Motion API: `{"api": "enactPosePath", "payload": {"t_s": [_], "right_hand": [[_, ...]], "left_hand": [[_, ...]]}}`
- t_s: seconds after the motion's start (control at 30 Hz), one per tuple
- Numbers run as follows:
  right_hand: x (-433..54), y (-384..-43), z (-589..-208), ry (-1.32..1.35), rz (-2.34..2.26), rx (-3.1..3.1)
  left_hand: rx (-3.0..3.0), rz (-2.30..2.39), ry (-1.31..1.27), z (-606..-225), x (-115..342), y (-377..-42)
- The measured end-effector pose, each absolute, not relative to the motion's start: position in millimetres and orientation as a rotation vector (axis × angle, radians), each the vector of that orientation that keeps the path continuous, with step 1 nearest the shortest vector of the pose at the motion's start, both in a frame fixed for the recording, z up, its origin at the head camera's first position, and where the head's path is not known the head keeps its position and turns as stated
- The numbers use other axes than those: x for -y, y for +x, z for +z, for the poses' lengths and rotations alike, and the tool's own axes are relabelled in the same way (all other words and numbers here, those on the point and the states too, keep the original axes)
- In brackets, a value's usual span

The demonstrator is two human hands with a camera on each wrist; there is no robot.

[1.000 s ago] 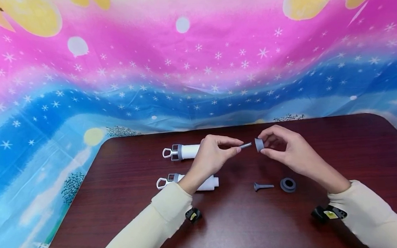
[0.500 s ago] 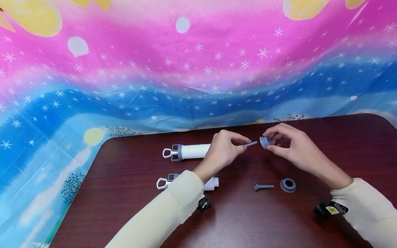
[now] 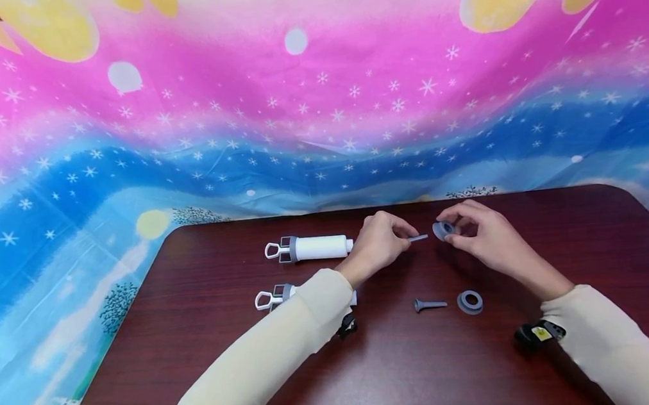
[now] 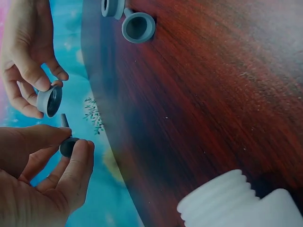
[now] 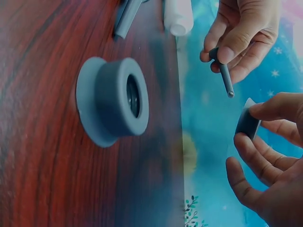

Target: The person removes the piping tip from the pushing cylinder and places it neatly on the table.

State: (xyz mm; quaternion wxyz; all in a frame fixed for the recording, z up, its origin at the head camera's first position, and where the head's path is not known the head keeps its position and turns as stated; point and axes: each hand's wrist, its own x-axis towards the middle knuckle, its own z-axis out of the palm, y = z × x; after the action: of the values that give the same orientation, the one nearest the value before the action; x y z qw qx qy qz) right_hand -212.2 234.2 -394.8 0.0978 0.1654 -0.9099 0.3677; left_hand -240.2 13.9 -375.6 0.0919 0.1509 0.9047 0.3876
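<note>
My left hand (image 3: pixel 382 241) pinches a thin grey nozzle (image 5: pixel 226 78) by its wider, round end, and its narrow tip points toward the right hand. My right hand (image 3: pixel 481 240) holds a grey ring-shaped cap (image 4: pixel 49 101) between thumb and fingers, its opening turned toward the nozzle. A small gap separates tip and cap in all views. Below them on the table lie a second grey nozzle (image 3: pixel 430 304) and a second flanged grey cap (image 3: pixel 470 303). The flanged cap looms large in the right wrist view.
Two white cylinders with grey collars and looped white handles lie at the left: the far cylinder (image 3: pixel 321 247) and the near cylinder (image 3: pixel 279 295), partly hidden by the left sleeve. They rest on a dark wooden table (image 3: pixel 403 369). A printed cloth (image 3: pixel 269 104) hangs behind it.
Both hands have moved to the right with their pieces, the left one further. The right hand has turned the cap so its opening shows more. Everything on the table stays put.
</note>
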Motion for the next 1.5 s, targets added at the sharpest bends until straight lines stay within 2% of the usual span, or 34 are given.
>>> {"api": "enactPosePath", "payload": {"t_s": [0.67,1.5], "right_hand": [[-246,-233,-413,0.415,1.014,2.869],[-251,-248,-426,0.378,0.973,3.009]], "left_hand": [[-2.688,1.064,0.364,-393,-34,-259],[-2.722,0.94,0.338,-404,-50,-267]]}}
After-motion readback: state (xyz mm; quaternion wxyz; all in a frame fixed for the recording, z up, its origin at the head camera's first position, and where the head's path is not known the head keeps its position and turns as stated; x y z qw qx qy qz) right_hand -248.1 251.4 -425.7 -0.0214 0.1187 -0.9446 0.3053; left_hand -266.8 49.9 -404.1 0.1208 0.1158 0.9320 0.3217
